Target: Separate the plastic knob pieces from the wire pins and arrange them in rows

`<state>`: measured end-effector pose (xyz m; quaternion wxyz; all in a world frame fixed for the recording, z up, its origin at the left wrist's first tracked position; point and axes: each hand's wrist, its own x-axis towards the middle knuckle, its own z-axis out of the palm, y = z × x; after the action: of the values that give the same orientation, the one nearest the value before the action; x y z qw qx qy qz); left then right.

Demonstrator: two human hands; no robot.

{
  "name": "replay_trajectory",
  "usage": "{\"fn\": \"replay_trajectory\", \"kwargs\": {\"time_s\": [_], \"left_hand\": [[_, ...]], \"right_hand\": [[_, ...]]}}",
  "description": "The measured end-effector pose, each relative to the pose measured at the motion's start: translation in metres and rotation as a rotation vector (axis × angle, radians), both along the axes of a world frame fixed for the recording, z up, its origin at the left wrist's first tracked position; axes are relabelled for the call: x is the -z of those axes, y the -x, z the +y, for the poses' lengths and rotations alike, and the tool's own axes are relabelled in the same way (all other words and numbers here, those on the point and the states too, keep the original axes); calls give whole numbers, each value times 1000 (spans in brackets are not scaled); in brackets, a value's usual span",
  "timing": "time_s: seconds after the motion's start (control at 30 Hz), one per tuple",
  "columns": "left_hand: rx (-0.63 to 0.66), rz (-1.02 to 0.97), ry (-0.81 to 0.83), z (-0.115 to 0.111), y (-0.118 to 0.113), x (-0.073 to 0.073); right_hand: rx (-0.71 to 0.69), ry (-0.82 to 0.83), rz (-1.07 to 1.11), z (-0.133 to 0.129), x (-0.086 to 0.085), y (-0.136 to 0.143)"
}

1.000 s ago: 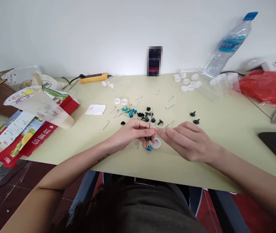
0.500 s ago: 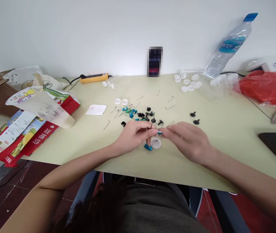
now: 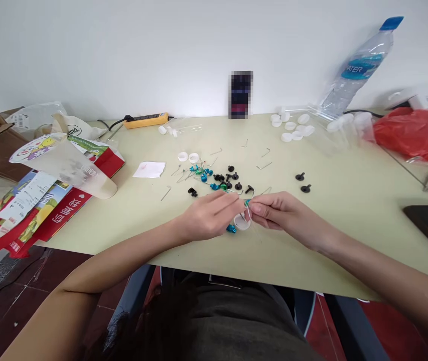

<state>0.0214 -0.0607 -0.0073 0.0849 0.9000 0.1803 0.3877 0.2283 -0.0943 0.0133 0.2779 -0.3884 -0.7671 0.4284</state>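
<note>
My left hand (image 3: 214, 214) is closed in a pinch, its fingertips meeting those of my right hand above the table; a thin metal rod like a hex key shows at them. My right hand (image 3: 289, 214) pinches a small blue metal part (image 3: 247, 202). Below the fingers, a white round cap (image 3: 242, 222) lies partly hidden, with another blue metal part (image 3: 231, 228) beside it. Just beyond my hands are black thumb screws (image 3: 235, 176), blue metal pieces (image 3: 203, 177), a green piece (image 3: 223, 187) and loose L-shaped hex keys (image 3: 264, 166).
At the left, a plastic cup (image 3: 74, 168) lies on red packaging (image 3: 68, 213). A yellow power strip (image 3: 146, 120) and a phone (image 3: 240, 95) are by the wall. White caps (image 3: 297, 135), a leaning water bottle (image 3: 362, 67) and a red bag (image 3: 411, 133) occupy the right.
My left hand has turned over, its back now upward. My right hand has rolled so that its thumb faces me, and the blue part stays between the fingertips.
</note>
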Motion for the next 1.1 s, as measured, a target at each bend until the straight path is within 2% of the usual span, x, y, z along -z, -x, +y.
{"fn": "replay_trajectory", "kwargs": {"time_s": [0.07,0.13,0.17,0.2,0.23,0.3,0.4,0.47,0.57,0.7,0.77,0.97,1.1], "left_hand": [[0,-55,351,-4,-4,-6],[60,-83,800,-7,-7,-12],[98,-92,981,-8,-8,-14],[124,-104,1101,-7,-8,-15],[130,-116,1155,-7,-8,-15],[71,-98,1092,-4,-8,-12],[-46,49,788,-2,-9,-8],[-70,135,622,-2,-11,-7],[-74,191,504,-2,-13,-4],[-134,251,411,4,-13,4],[-182,284,376,9,-12,9],[-328,207,407,22,-10,12],[-309,105,452,24,-9,7]], "right_hand": [[106,-456,-163,-3,1,-3],[100,-861,-333,-3,2,-11],[64,-1013,-395,-1,2,-17],[36,-1131,-433,2,3,-24],[45,-1228,-448,6,3,-30],[155,-1341,-438,14,5,-43],[289,-1310,-430,24,9,-53],[292,-1255,-449,26,11,-54],[258,-1248,-485,24,10,-52],[220,-1351,-432,23,8,-49],[239,-1336,-448,24,9,-50],[227,-1137,-528,24,9,-39],[207,-796,-400,22,9,-22]]}}
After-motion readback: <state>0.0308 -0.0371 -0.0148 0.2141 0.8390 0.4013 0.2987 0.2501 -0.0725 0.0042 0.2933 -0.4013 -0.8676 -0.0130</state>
